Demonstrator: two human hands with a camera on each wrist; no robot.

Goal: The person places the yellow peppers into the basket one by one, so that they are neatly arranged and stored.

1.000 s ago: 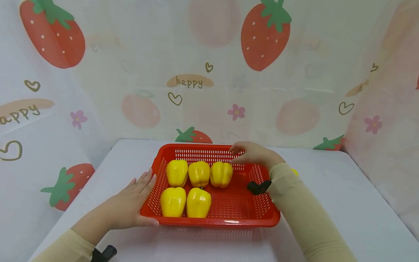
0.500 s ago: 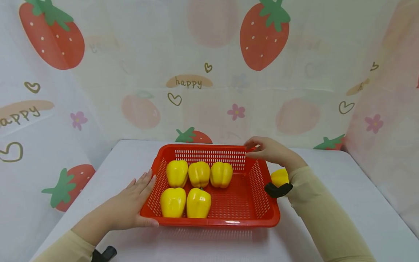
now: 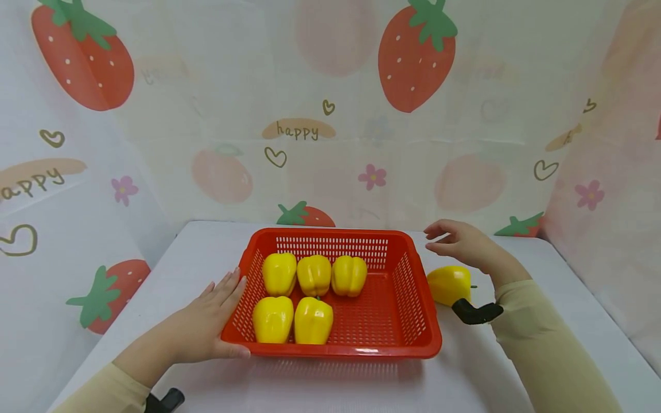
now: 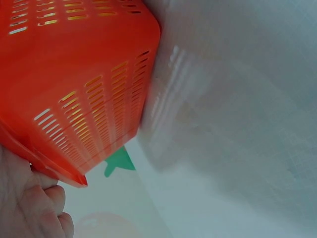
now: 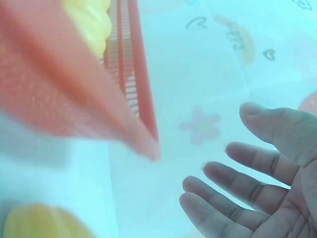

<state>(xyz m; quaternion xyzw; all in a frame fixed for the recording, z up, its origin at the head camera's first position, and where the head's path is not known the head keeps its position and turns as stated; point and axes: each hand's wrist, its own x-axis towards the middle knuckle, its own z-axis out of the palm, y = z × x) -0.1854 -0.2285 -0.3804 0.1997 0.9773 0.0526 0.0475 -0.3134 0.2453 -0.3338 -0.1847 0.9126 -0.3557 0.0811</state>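
Observation:
A red plastic basket [image 3: 372,350] sits on the white table with several yellow bell peppers [image 3: 314,320] in its left and middle part, in two rows. My left hand [image 3: 201,327] rests against the basket's left side, its fingers fairly straight along the rim and the thumb at the front corner. Beyond the basket's right side, my right hand [image 3: 467,244] hovers in the air, fingers apart and nothing in them. Below it another yellow bell pepper [image 3: 448,285] lies on its side on the table, its green stem pointing right. The right wrist view shows the right palm [image 5: 292,213] bare.
A white-covered table [image 3: 558,321] extends around the basket. Behind and at both sides hangs a curtain [image 3: 330,189] printed with strawberries, hearts and flowers. A black wrist mount [image 3: 476,312] on the right sleeve overlaps the view of the loose pepper's edge.
My right hand has moved rightward from above the basket to past its right side, bringing the loose bell pepper into sight. The left hand, the basket and the peppers inside stay put.

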